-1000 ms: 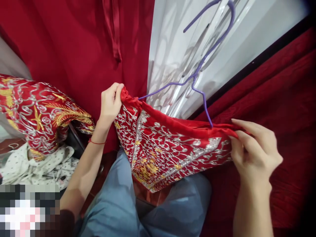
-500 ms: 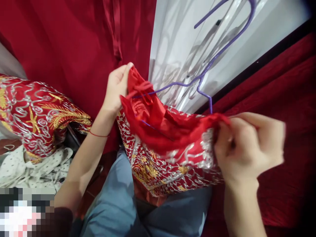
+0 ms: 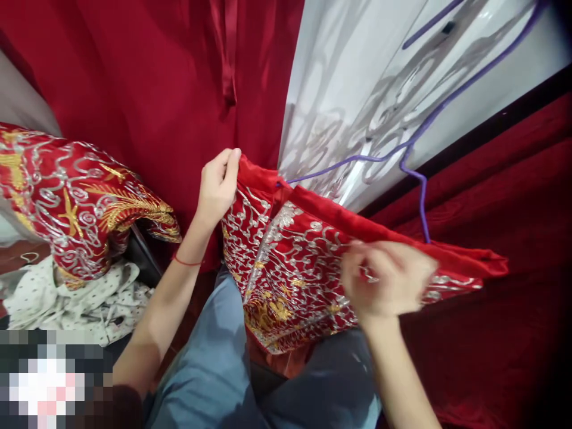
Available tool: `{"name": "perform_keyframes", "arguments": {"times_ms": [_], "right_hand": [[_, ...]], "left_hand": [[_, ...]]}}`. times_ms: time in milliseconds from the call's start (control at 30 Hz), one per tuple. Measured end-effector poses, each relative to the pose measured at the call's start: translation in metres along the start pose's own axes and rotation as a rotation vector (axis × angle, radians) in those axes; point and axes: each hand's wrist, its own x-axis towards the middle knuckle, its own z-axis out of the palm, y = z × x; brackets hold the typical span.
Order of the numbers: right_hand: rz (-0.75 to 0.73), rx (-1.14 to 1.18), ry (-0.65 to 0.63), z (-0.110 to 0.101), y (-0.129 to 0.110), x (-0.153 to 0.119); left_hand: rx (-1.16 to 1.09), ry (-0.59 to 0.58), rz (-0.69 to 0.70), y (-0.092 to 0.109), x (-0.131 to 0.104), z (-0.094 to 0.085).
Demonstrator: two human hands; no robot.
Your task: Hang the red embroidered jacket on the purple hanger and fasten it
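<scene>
A red garment [image 3: 308, 244] with silver and gold embroidery hangs in front of me, its plain red band along the top edge. My left hand [image 3: 218, 185] pinches the band's upper left corner between thumb and fingers. My right hand [image 3: 386, 277] is over the garment's embroidered front, below the band. Its fingers are curled but smeared by motion, so whether they grip cloth is unclear. A purple hanger [image 3: 413, 140] runs down into the band, its lower part hidden by cloth and its hook reaching up right.
A second embroidered red cloth [image 3: 80, 202] lies at the left over a dark support. Below it is a white dotted cloth [image 3: 84, 298]. Red curtains [image 3: 152, 89] and a white curtain [image 3: 339, 77] hang behind. My blue-clad legs [image 3: 210, 363] are below.
My right hand has moved left, off the garment's right end. The band, earlier spread open, is now drawn out flatter, its right end extending farther right. The hanger stands farther right in view.
</scene>
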Motion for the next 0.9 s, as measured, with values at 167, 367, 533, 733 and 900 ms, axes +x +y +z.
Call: {"name": "perform_keyframes", "arguments": {"times_ms": [167, 367, 533, 733, 900], "right_hand": [[-0.036, 0.167, -0.321, 0.048, -0.088, -0.013], [0.444, 0.4, -0.341, 0.064, -0.121, -0.016], [0.598, 0.59, -0.407, 0.052, -0.127, -0.012], [0.752, 0.882, -0.552, 0.04, -0.129, -0.011], [1.007, 1.203, -0.582, 0.041, -0.133, -0.011]], "left_hand": [[0.087, 0.101, 0.017, 0.035, -0.038, -0.015], [0.121, 0.148, 0.054, 0.049, -0.071, -0.023], [0.486, 0.359, 0.079, 0.049, -0.125, -0.032], [0.455, -0.124, -0.073, 0.031, -0.178, -0.016], [0.536, -0.17, -0.044, 0.018, -0.164, 0.004]]}}
